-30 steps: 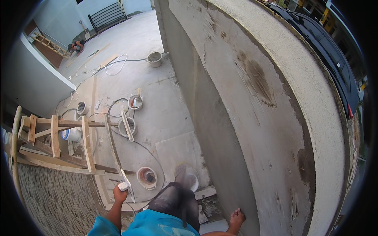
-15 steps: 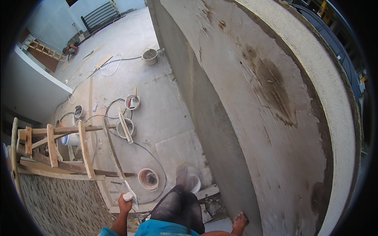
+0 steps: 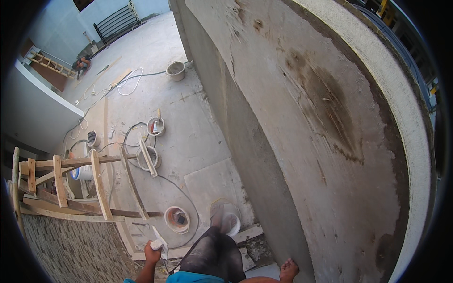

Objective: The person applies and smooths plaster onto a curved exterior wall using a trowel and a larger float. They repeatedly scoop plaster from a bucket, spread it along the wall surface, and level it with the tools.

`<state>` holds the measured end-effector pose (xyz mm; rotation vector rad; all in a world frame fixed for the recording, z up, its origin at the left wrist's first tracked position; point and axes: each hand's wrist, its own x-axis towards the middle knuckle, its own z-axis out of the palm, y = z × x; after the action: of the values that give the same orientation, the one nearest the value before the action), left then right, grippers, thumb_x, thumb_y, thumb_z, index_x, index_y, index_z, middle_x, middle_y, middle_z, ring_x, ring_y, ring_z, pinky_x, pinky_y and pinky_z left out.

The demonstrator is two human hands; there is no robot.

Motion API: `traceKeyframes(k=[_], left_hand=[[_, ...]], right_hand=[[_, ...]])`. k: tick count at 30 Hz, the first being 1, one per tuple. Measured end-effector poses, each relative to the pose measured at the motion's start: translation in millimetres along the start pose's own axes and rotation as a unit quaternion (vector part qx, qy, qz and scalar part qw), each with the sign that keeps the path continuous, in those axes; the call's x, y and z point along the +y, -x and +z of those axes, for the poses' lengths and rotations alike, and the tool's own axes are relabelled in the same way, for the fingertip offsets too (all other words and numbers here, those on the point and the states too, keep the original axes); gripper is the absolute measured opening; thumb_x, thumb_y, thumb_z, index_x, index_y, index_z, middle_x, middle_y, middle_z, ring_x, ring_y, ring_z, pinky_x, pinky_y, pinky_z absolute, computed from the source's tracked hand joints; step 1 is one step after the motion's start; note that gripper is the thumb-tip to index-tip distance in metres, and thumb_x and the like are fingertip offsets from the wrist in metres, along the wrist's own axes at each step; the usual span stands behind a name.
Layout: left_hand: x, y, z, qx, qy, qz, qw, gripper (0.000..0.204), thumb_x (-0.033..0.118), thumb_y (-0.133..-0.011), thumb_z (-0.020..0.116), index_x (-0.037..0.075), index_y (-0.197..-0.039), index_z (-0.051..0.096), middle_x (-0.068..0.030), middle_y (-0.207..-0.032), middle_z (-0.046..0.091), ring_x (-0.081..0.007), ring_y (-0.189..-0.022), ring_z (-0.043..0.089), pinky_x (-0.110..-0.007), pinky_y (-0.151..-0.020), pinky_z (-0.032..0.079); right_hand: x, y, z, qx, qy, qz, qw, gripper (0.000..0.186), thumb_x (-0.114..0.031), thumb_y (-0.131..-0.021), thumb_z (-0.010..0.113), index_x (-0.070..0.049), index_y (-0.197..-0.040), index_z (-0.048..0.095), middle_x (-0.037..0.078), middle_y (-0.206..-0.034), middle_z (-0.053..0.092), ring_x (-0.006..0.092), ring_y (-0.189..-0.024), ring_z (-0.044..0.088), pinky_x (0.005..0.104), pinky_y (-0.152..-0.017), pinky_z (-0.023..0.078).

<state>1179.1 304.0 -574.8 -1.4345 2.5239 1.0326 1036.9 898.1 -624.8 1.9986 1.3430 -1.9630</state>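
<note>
My left hand [image 3: 152,253] is closed around the pale handle of a flat plastering trowel [image 3: 161,239], its whitish blade tilted beside the fingers. Low on the right, my right hand [image 3: 289,270] rests against the foot of the grey plastered wall [image 3: 325,198], fingers slightly apart and nothing visible in them. A broad darker, scored patch [image 3: 325,104] marks that wall. Just beyond the trowel stands an orange-rimmed bucket [image 3: 177,220] with something dark inside. A pale bucket [image 3: 231,223] sits by my bare foot [image 3: 216,218], partly see-through in the picture.
At left lies a wooden ladder-like frame [image 3: 99,181] over a patterned panel [image 3: 71,245]. Several mortar buckets stand farther off, one [image 3: 148,158] with a wooden stick across it, another [image 3: 176,70] by the wall. Cables [image 3: 181,191] cross the concrete floor. Another person [image 3: 82,63] crouches far left.
The view has shifted slightly, so the wall and floor things sit a little differently. My left hand, still gripping the trowel, appears slightly lower. My right hand stays against the wall.
</note>
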Motion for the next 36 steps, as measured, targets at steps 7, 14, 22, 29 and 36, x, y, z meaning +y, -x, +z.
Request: traceKeyframes(k=[7,14,22,29,36], left_hand=[[-13.3,8.4,10.6,-0.007,0.009,0.019,1.000,0.030,0.005,-0.073,0.082,0.004,-0.085,0.055,-0.0131,-0.080,0.066,-0.0272,-0.077,0.068,-0.039,-0.071,0.052],[-52.0,3.1,36.2,-0.069,-0.005,0.008,0.998,0.042,0.031,-0.091,0.072,0.000,-0.118,0.062,-0.0144,-0.110,0.070,-0.0250,-0.099,0.067,-0.039,-0.081,0.055],[-100.2,5.8,62.5,-0.076,0.048,-0.035,0.995,0.030,0.019,-0.087,0.075,0.003,-0.110,0.065,-0.0052,-0.101,0.069,-0.0171,-0.092,0.064,-0.035,-0.078,0.052],[-120.3,5.8,69.0,-0.046,0.106,-0.045,0.992,0.027,0.009,-0.089,0.072,0.003,-0.114,0.064,-0.0031,-0.104,0.067,-0.0147,-0.096,0.061,-0.034,-0.082,0.051],[-142.5,-1.0,77.2,-0.059,0.241,-0.105,0.963,0.022,0.015,-0.095,0.063,0.007,-0.116,0.064,-0.0025,-0.103,0.067,-0.0178,-0.095,0.063,-0.036,-0.081,0.052]], right_hand=[[4.3,-9.6,-11.1,0.000,-0.008,-0.004,1.000,0.015,-0.023,-0.095,0.060,-0.011,-0.103,0.063,-0.002,-0.092,0.062,0.0120,-0.080,0.056,0.0296,-0.072,0.047],[29.5,-67.4,-29.7,-0.033,0.036,0.022,0.999,0.051,-0.045,-0.093,0.061,-0.011,-0.130,0.057,0.009,-0.097,0.066,0.0267,-0.083,0.060,0.0439,-0.081,0.051],[39.1,-101.1,-65.1,-0.065,-0.006,0.112,0.992,0.053,-0.043,-0.093,0.062,-0.010,-0.133,0.053,0.010,-0.116,0.058,0.0260,-0.096,0.056,0.0493,-0.081,0.051],[72.5,-105.9,-69.5,-0.043,-0.169,-0.032,0.984,0.042,-0.029,-0.099,0.047,-0.010,-0.135,0.052,0.019,-0.123,0.061,0.0384,-0.100,0.061,0.0499,-0.083,0.053],[51.7,-80.9,-49.5,-0.038,-0.085,-0.018,0.995,0.049,-0.035,-0.099,0.047,-0.007,-0.139,0.046,0.018,-0.133,0.054,0.0402,-0.114,0.054,0.0564,-0.095,0.047]])
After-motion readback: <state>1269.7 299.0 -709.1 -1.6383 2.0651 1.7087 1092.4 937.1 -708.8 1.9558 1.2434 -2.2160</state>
